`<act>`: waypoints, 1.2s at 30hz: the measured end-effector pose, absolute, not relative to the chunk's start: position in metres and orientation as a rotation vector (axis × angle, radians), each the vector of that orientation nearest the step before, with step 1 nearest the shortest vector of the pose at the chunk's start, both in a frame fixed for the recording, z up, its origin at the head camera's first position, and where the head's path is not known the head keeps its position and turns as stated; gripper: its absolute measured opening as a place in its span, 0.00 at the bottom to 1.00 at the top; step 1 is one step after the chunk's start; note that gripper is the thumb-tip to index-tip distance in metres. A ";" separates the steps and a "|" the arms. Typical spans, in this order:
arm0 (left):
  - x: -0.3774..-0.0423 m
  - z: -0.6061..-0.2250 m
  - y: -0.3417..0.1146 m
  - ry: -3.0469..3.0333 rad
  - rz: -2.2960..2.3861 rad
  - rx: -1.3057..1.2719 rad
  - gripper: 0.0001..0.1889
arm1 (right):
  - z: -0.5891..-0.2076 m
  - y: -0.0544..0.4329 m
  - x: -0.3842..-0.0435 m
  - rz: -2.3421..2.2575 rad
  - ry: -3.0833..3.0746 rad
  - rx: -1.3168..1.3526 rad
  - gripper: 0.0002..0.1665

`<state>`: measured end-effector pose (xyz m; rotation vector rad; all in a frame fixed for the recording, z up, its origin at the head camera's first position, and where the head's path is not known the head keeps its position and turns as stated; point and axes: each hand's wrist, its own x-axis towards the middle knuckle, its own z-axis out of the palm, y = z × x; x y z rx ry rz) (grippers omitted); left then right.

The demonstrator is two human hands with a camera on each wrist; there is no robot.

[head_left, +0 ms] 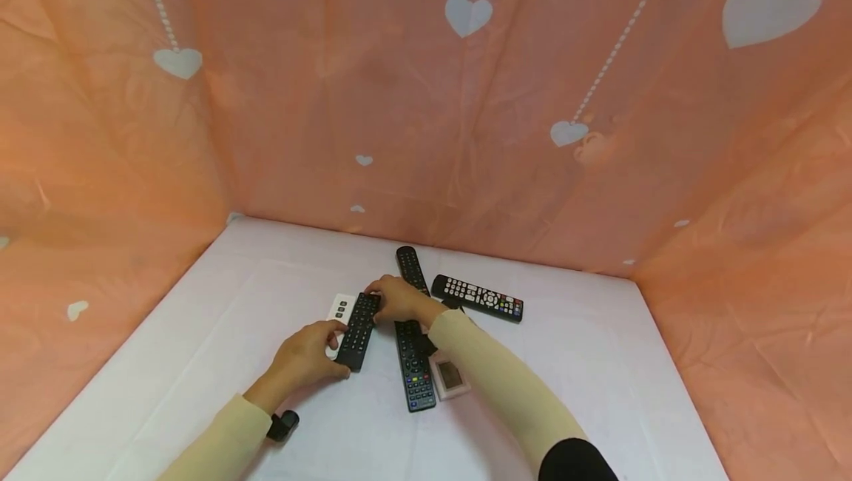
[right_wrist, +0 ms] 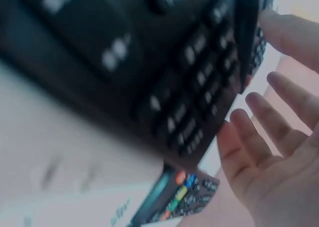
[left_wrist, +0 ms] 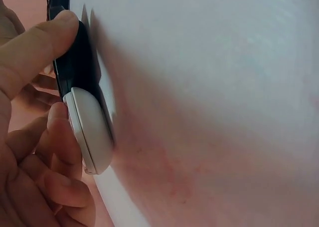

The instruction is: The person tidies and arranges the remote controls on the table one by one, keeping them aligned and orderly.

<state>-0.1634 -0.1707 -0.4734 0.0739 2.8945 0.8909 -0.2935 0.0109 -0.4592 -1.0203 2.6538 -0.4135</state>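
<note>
A black remote control [head_left: 358, 333] lies slanted beside and partly over a white remote control [head_left: 342, 306]. My left hand [head_left: 308, 354] pinches the black remote's near end; its thumb presses the dark edge in the left wrist view, while curled fingers touch the white remote [left_wrist: 89, 129]. At the far end, my right hand [head_left: 398, 299] holds the same black remote by its top corner and right side. In the right wrist view another black remote [right_wrist: 189, 87] fills the foreground, and the fingers of the right hand [right_wrist: 279, 142] are spread beyond it.
Under the right forearm lie a long black remote [head_left: 416, 374] and a small pale device with a dark screen [head_left: 450, 377]. Another black remote [head_left: 410, 265] is behind the right hand, and one with white buttons [head_left: 479, 297] sits to its right. Orange cloth walls [head_left: 426, 200] border the white table [head_left: 566, 362].
</note>
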 end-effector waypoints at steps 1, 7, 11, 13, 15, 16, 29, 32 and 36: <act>-0.163 -0.474 -0.171 2.897 0.887 0.077 0.38 | -0.458 0.013 -0.293 -0.410 2.661 -1.028 0.33; -0.163 -0.471 -0.176 2.911 0.888 0.080 0.37 | -0.439 0.038 -0.289 -0.576 2.611 -0.981 0.32; -0.160 -0.468 -0.178 2.920 0.880 0.079 0.37 | -0.430 0.060 -0.289 -0.603 2.593 -1.008 0.30; -0.159 -0.467 -0.177 2.917 0.878 0.089 0.37 | -0.427 0.070 -0.290 -0.606 2.610 -1.003 0.29; -0.157 -0.465 -0.176 2.921 0.875 0.095 0.37 | -0.426 0.078 -0.292 -0.615 2.632 -0.985 0.29; -0.157 -0.464 -0.176 2.925 0.873 0.095 0.36 | -0.425 0.080 -0.293 -0.628 2.641 -0.973 0.28; -0.144 -0.456 -0.166 2.950 0.877 0.135 0.36 | -0.427 0.094 -0.288 -0.694 2.645 -0.980 0.27; -0.139 -0.455 -0.154 2.954 0.908 0.172 0.36 | -0.429 0.094 -0.287 -0.708 2.648 -0.966 0.26; -0.133 -0.455 -0.137 2.943 0.938 0.214 0.35 | -0.430 0.092 -0.287 -0.738 2.638 -0.977 0.25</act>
